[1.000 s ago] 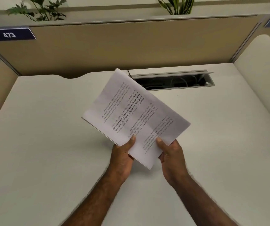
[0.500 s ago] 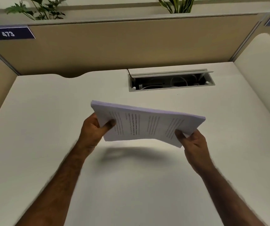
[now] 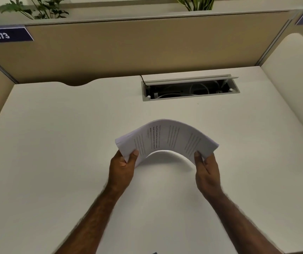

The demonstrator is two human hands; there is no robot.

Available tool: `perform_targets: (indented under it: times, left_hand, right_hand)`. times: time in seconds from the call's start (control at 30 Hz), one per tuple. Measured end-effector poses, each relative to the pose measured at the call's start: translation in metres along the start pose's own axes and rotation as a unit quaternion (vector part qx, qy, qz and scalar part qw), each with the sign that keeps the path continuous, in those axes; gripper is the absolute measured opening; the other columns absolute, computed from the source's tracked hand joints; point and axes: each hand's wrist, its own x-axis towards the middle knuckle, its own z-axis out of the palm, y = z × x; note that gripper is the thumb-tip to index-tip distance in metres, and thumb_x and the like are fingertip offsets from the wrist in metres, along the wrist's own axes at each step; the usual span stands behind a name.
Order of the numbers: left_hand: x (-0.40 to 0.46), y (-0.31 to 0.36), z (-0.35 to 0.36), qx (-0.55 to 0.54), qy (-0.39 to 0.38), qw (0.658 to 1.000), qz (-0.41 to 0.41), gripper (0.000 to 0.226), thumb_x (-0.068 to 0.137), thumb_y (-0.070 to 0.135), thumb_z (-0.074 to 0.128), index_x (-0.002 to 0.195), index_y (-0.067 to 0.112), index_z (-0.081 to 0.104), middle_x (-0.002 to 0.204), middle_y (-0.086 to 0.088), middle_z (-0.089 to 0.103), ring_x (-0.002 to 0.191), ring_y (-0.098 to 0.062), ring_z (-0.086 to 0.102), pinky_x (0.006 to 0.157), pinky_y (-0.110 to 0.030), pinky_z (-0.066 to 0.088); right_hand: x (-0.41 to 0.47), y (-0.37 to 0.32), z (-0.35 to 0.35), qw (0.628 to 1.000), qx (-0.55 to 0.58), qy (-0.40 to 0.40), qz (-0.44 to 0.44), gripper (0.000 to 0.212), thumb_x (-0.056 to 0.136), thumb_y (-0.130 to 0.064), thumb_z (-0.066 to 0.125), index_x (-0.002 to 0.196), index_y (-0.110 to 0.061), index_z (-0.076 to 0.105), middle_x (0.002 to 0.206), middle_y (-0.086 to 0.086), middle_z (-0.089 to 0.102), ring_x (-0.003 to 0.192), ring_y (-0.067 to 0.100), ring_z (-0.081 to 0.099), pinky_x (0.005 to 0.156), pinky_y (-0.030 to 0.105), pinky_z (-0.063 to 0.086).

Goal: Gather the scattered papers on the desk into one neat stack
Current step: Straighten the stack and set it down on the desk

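A stack of white printed papers (image 3: 167, 137) is held above the middle of the white desk (image 3: 55, 143). It is bent upward into an arch, with its two short ends pointing down. My left hand (image 3: 122, 168) pinches the left end, thumb on top. My right hand (image 3: 206, 168) pinches the right end the same way. The sheets' edges at the left end are slightly fanned. The underside of the stack is hidden.
An open cable slot (image 3: 190, 88) with white wires inside sits in the desk at the back, right of centre. Beige partition walls (image 3: 147, 48) enclose the desk at the back and sides. A blue label reading 473 (image 3: 4, 34) is at top left. Plants stand behind the partition.
The stack was tilted and gripped at its near edge, then turned level with a hand at each end. Now both hands have pushed inward and the stack bows upward.
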Motion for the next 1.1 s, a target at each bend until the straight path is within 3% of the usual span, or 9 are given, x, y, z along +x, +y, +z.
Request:
perform_targets:
  times: [0.13, 0.27, 0.37, 0.43, 0.6, 0.7, 0.83, 1.0, 1.1]
  left_hand:
    - [0.003, 0.001, 0.000, 0.005, -0.019, 1.000, 0.007, 0.031, 0.098, 0.020, 0.070, 0.128, 0.021, 0.062, 0.107, 0.018, 0.067, 0.097, 0.007, 0.068, 0.074, 0.000, 0.051]
    - [0.009, 0.001, 0.000, 0.004, -0.042, 0.999, -0.004, 0.029, 0.100, 0.020, 0.067, 0.128, 0.018, 0.063, 0.108, 0.011, 0.068, 0.100, 0.001, 0.064, 0.073, 0.000, 0.051]
    - [0.018, 0.005, -0.008, 0.004, -0.050, 0.999, -0.012, 0.020, 0.100, 0.018, 0.068, 0.119, 0.023, 0.064, 0.105, 0.015, 0.071, 0.096, 0.000, 0.068, 0.069, -0.004, 0.054]
    - [0.024, 0.006, -0.016, -0.011, -0.057, 0.998, -0.035, 0.017, 0.099, 0.016, 0.070, 0.113, 0.025, 0.067, 0.104, 0.013, 0.074, 0.094, -0.007, 0.074, 0.069, -0.010, 0.058]
    - [0.023, 0.002, -0.028, -0.123, -0.061, 0.983, -0.119, 0.016, 0.092, 0.017, 0.077, 0.103, 0.029, 0.075, 0.098, 0.014, 0.083, 0.094, -0.015, 0.080, 0.078, -0.029, 0.064]
    - [0.018, -0.003, -0.034, -0.217, -0.056, 0.963, -0.151, 0.023, 0.091, 0.012, 0.077, 0.105, 0.029, 0.081, 0.112, 0.002, 0.082, 0.101, -0.019, 0.079, 0.080, -0.028, 0.064]
    - [0.014, -0.008, -0.040, -0.311, -0.033, 0.932, -0.180, 0.032, 0.095, 0.003, 0.069, 0.119, 0.023, 0.075, 0.122, -0.001, 0.079, 0.110, -0.019, 0.076, 0.080, -0.026, 0.063]
    - [0.009, -0.013, -0.038, -0.400, 0.038, 0.885, -0.235, 0.040, 0.094, -0.005, 0.065, 0.130, 0.014, 0.068, 0.125, -0.007, 0.078, 0.111, -0.025, 0.076, 0.085, -0.037, 0.063]
    - [0.008, -0.016, -0.034, -0.412, 0.066, 0.875, -0.247, 0.036, 0.095, -0.006, 0.062, 0.124, 0.015, 0.068, 0.118, -0.007, 0.081, 0.105, -0.025, 0.077, 0.086, -0.041, 0.060]
  right_hand:
    - [0.003, 0.006, -0.001, 0.999, -0.025, -0.018, -0.011, 0.040, 0.110, -0.020, 0.048, 0.150, -0.013, 0.050, 0.121, -0.037, 0.066, 0.115, -0.011, 0.062, 0.090, 0.001, 0.048]
    - [0.013, 0.014, -0.003, 0.998, -0.054, -0.041, 0.006, 0.038, 0.114, -0.006, 0.046, 0.151, -0.007, 0.050, 0.127, -0.007, 0.065, 0.114, -0.012, 0.062, 0.087, -0.002, 0.047]
    - [0.024, 0.006, -0.004, 0.996, -0.073, -0.052, 0.008, 0.036, 0.113, -0.005, 0.047, 0.147, -0.016, 0.052, 0.125, -0.013, 0.064, 0.112, -0.020, 0.060, 0.083, -0.003, 0.047]
    - [0.034, -0.002, -0.007, 0.994, -0.084, -0.063, 0.014, 0.032, 0.112, -0.005, 0.049, 0.139, -0.023, 0.053, 0.120, -0.020, 0.064, 0.115, -0.005, 0.065, 0.077, 0.000, 0.050]
    - [0.062, -0.022, -0.010, 0.989, -0.101, -0.104, 0.043, 0.030, 0.111, -0.014, 0.055, 0.141, -0.017, 0.056, 0.124, -0.006, 0.068, 0.106, -0.002, 0.067, 0.076, 0.015, 0.052]
    - [0.065, -0.035, -0.005, 0.995, -0.053, -0.041, 0.068, 0.035, 0.107, -0.027, 0.066, 0.141, -0.020, 0.058, 0.125, -0.011, 0.068, 0.108, -0.008, 0.067, 0.085, 0.016, 0.052]
    - [0.044, -0.046, 0.014, 0.988, 0.023, 0.068, 0.134, 0.054, 0.098, -0.046, 0.076, 0.142, -0.021, 0.057, 0.126, -0.004, 0.070, 0.116, 0.013, 0.069, 0.103, 0.039, 0.058]
    - [-0.002, -0.053, 0.062, 0.959, 0.126, -0.060, 0.248, 0.071, 0.083, -0.059, 0.085, 0.137, -0.022, 0.057, 0.121, 0.004, 0.077, 0.108, 0.021, 0.080, 0.084, 0.048, 0.069]
    - [-0.020, -0.054, 0.093, 0.941, 0.143, -0.142, 0.271, 0.055, 0.092, -0.051, 0.080, 0.136, -0.022, 0.063, 0.116, 0.007, 0.083, 0.099, 0.025, 0.083, 0.069, 0.044, 0.068]
